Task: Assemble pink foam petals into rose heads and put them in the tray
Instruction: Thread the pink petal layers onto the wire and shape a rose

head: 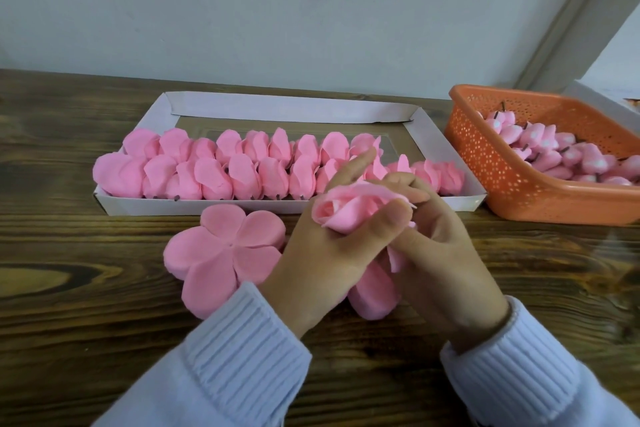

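Sleeves: I see two pale blue ribbed sleeves [221, 350] nearest to the camera, one behind each wrist.
Left hand: the left hand [322, 263] grips the rose head [349, 210]. The thumb lies across the outer petal and the fingers are curled below it, but one finger points up and away.
Right hand: the right hand [446, 253] holds the same rose head from the other side, with its fingers bent over the top of the petals, close to the left thumb.
Rose head: it is lifted above the table [86, 288], between the fingers of both hands, with its tight centre turned to the left.
Loose petals: the loose petals [374, 295] lie on the table directly under the fingers. Both hands hide part of them, so I cannot tell the full shape.
Petal stack: a flat five-lobed petal stack [221, 253] lies just left of the left fingers.
Tray: the white cardboard tray [194, 206] stands just beyond the fingertips. The finished roses [214, 177] lie in it in two rows, from well left of the fingers to a little right of them.
Basket: an orange perforated basket [502, 170] stands right of the right fingers, beside the tray end, and it holds pink buds [554, 152] with dark stems.
Wall: a pale wall [277, 10] rises behind everything.
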{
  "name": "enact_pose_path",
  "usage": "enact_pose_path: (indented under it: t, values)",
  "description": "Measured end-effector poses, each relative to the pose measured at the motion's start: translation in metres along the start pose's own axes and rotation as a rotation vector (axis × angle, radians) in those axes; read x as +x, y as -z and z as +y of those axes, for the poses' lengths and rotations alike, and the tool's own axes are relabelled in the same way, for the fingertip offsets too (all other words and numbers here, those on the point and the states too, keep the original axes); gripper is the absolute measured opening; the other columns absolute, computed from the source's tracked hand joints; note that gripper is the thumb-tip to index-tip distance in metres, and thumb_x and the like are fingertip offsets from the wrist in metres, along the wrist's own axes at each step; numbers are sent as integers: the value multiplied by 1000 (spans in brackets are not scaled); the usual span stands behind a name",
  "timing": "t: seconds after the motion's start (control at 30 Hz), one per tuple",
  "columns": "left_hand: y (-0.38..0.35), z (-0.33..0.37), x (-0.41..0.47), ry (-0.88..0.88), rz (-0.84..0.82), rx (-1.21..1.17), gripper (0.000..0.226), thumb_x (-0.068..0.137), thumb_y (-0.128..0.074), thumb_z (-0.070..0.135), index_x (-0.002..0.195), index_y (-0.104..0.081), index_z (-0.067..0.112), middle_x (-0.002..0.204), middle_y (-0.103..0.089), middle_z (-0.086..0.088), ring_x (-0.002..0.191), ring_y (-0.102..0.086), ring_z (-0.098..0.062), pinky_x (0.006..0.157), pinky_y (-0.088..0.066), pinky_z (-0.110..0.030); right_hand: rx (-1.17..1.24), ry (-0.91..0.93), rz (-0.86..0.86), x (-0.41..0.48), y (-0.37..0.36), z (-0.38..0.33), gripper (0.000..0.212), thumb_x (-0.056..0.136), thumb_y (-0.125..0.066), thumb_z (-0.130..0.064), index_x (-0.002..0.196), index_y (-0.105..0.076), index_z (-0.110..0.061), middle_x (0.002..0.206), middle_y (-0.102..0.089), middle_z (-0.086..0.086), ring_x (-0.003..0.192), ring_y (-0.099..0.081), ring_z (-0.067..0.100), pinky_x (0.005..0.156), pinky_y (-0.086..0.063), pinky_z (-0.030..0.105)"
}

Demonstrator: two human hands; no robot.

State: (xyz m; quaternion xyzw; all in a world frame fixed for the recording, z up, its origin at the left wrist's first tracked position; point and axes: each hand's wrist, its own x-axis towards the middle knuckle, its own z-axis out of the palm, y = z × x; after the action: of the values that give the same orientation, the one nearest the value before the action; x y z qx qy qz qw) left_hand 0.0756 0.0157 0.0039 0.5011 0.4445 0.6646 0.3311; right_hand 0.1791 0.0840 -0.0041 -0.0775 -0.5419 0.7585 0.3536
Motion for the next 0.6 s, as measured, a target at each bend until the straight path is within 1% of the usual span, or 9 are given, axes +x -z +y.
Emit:
enact_pose_path:
  t: [0.07,0.13,0.2,0.3,0.37,0.43,0.53,0.57,0.6]
  values:
    - [0,1,0,18,-13,30,52,64,-60,74,101,-69,38,122,-66,-5,117,-60,-13,104,-45,-34,57,-30,12,0,0,0,60,70,-82,-11,113,-45,7,86,-69,9,83,-68,19,75,-56,29]
    - [1,-1,0,-2,-19,91,60,70,-60,67,115,-63,27,115,-69,6,115,-60,-6,102,-45,-27,108,-66,0,0,2,-2,55,69,-80,-10,111,-49,7,90,-70,12,86,-69,21,77,-57,30]
    - [2,0,1,-14,-31,142,48,76,-64,58,113,-63,28,117,-67,6,118,-58,-7,104,-43,-31,131,-124,-21,0,4,-3,45,71,-75,-3,110,-53,2,96,-70,16,90,-69,24,79,-57,31]
    - [3,0,2,5,-64,163,51,74,-77,43,118,-60,22,124,-60,5,119,-54,-3,99,-43,-19,216,-221,-108,2,7,-8,60,75,-78,-13,122,-49,8,102,-68,18,98,-67,27,88,-55,36]
    - [5,1,2,38,-116,124,53,71,-79,27,120,-57,27,125,-59,5,116,-57,-3,96,-46,-20,234,-277,-141,3,10,-11,53,80,-75,-19,122,-54,6,105,-68,18,104,-65,27,92,-53,38]
    - [7,2,2,46,-167,151,51,70,-76,27,115,-55,40,127,-58,10,116,-55,3,95,-45,-17,242,-335,-172,2,14,-14,41,83,-72,-19,118,-63,-1,112,-67,19,108,-64,28,93,-53,38]
    - [11,5,1,75,-213,177,48,71,-77,31,108,-56,51,128,-57,18,117,-53,7,97,-45,-17,264,-379,-297,3,13,-15,32,92,-59,-13,120,-59,2,109,-69,16,107,-65,26,89,-54,33]
    - [11,6,1,91,-236,161,47,72,-79,29,109,-58,49,124,-60,18,113,-57,4,96,-47,-20,272,-387,-332,4,12,-15,31,96,-52,-11,122,-55,5,105,-70,13,104,-66,23,88,-54,31]
    - [10,8,1,108,-263,124,45,74,-78,25,113,-59,40,116,-65,16,103,-64,-4,91,-51,-23,263,-392,-342,4,12,-16,31,98,-47,-9,123,-51,8,102,-72,11,102,-67,21,87,-54,29]
